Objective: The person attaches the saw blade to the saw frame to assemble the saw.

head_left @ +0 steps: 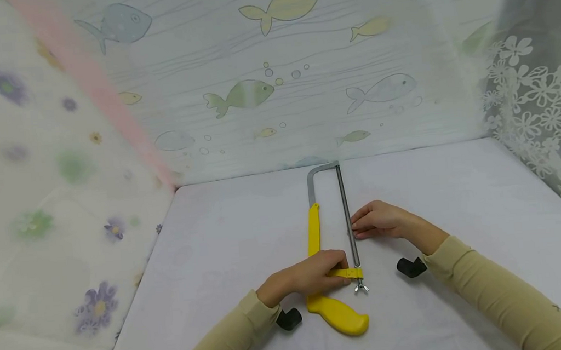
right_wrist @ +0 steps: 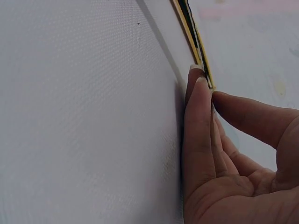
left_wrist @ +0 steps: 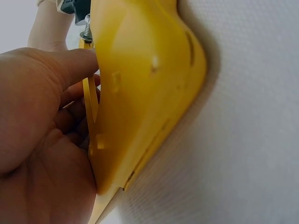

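Your left hand clasping the yellow hacksaw at the frame just above its handle, your right hand pinching the blade midway, saw lying flat on the white table, fish-print curtain behind.

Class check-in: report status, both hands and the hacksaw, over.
Left hand grips hacksaw frame near wing nut. Right hand pinches blade mid-span. Saw flat on table. Nothing obstructing.
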Motion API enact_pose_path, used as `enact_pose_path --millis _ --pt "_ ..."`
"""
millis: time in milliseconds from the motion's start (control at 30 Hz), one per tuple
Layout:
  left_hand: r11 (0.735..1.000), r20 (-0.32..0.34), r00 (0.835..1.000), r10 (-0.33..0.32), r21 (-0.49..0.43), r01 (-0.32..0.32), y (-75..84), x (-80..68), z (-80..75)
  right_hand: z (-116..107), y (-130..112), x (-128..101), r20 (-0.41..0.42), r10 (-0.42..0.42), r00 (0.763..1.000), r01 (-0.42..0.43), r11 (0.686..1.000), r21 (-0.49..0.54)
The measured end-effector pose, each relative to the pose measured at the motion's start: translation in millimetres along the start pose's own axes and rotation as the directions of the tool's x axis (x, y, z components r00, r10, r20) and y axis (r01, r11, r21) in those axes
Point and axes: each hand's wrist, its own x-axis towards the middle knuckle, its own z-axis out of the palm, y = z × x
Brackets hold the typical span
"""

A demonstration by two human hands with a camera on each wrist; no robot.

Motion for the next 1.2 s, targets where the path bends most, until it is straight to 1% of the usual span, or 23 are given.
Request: enact_pose_path --millis 67,133,233,400,467,533,733,967,1200 --pt "1.000 0.000 1.000 0.003 -0.001 -0.003 0.1 0.2 -0.2 -0.7 0.1 -0.5 0.000 -0.015 1.000 0.015 0.999 -0.031" --pt "1.000 -0.001 1.000 0.002 -0.004 -0.002 0.1 0.4 -0.3 -1.1 -0.3 -2.3 -0.002 -0.040 0.999 0.040 0.996 -0.086" --pt "1.000 -0.002 1.000 0.000 -0.009 0.000 -0.1 0.9 -0.2 -0.9 -1.2 -7.7 -0.015 -0.080 0.997 0.076 0.979 -0.187" --pt "1.000 -0.001 1.000 -0.004 -0.003 0.004 1.0 1.4 -0.4 3.3 -3.1 -23.8 -0.037 -0.138 0.990 0.114 0.920 -0.376" --pt "1.000 0.000 1.000 -0.003 0.001 0.003 1.8 1.4 -0.5 6.2 -2.5 -31.0 -0.032 -0.151 0.988 0.123 0.895 -0.428" --pt "1.000 0.001 1.000 -0.006 -0.003 0.006 2.1 1.4 -0.3 9.3 -1.0 -38.3 -0.007 -0.155 0.988 0.135 0.879 -0.457" --pt "1.000 0.004 1.000 -0.016 -0.015 0.016 2.2 0.3 0.4 20.0 4.1 -57.0 0.088 -0.145 0.986 0.169 0.857 -0.486" --pt "0.999 0.001 1.000 -0.010 -0.032 0.010 3.5 -0.2 -0.9 29.9 12.3 -69.8 0.188 -0.118 0.975 0.192 0.871 -0.453" --pt "1.000 -0.002 1.000 -0.008 -0.013 0.008 4.4 -0.9 -0.2 35.3 22.8 -76.6 0.300 -0.111 0.948 0.236 0.876 -0.421"
